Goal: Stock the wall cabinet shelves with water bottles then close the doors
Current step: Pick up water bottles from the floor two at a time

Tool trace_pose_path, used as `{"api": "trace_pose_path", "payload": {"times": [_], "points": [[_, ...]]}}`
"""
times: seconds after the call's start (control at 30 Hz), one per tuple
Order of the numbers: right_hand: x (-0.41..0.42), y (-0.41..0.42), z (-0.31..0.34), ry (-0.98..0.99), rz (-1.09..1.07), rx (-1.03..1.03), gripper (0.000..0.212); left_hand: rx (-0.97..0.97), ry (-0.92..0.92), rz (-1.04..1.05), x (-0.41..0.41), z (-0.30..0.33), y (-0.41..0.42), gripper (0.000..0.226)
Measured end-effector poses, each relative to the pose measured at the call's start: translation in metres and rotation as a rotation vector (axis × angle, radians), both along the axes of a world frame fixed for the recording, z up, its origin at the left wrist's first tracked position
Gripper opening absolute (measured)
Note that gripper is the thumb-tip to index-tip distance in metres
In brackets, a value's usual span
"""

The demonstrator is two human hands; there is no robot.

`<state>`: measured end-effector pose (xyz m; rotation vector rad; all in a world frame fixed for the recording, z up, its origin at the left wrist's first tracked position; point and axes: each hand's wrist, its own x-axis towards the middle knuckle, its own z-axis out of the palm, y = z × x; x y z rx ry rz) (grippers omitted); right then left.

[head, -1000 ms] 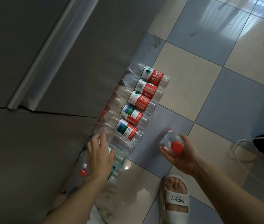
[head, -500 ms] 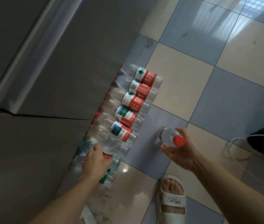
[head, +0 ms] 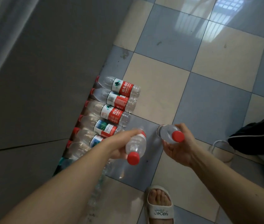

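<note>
with the left hand (head: 120, 147) curled round one clear plastic red-capped water bottle (head: 136, 146) and the right hand (head: 180, 146) gripping another (head: 170, 135), lift both steadily, probably toward the unseen cabinet shelves.

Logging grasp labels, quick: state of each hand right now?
Left hand: closed, gripping a water bottle.
Right hand: closed, gripping a second water bottle.

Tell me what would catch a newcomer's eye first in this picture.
Two red-capped water bottles held up at centre: one bottle in the left hand, another bottle in the right hand. Behind them, a row of bottles lies on the checkered floor along the grey cabinet.
</note>
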<state>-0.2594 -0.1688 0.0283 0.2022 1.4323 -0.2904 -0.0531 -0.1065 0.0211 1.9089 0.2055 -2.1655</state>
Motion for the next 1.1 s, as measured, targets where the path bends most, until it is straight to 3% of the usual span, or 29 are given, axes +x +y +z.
{"api": "trace_pose_path", "payload": {"times": [0.13,0.47,0.57,0.73,0.8,0.87,0.93,1.1], "points": [[-0.010,-0.011,-0.006,-0.006,-0.023,0.004,0.046,0.086,0.083,0.169,-0.015,-0.022,-0.016,0.043],[-0.023,-0.002,-0.018,-0.066,0.096,-0.035,0.067,0.101,0.109,0.382,-0.017,-0.046,-0.008,0.054],[-0.028,0.007,-0.017,0.027,0.192,-0.119,0.057,0.075,0.117,0.381,-0.017,-0.035,-0.001,0.056],[-0.034,0.023,-0.012,0.353,0.530,-0.371,0.041,0.040,0.061,0.319,-0.008,-0.011,0.025,0.052],[-0.035,0.027,-0.012,0.371,0.712,-0.485,0.066,-0.063,-0.070,0.230,-0.008,-0.009,0.037,0.046],[-0.033,0.030,-0.013,0.366,0.865,-0.590,0.080,-0.267,-0.287,-0.089,-0.009,-0.014,0.047,0.068],[-0.030,0.033,-0.017,0.351,0.876,-0.657,0.082,-0.428,-0.373,-0.308,-0.014,-0.017,0.050,0.089],[-0.028,0.023,-0.036,0.297,0.741,-0.762,0.077,-0.617,-0.440,-0.395,-0.032,-0.025,0.031,0.102]]}}
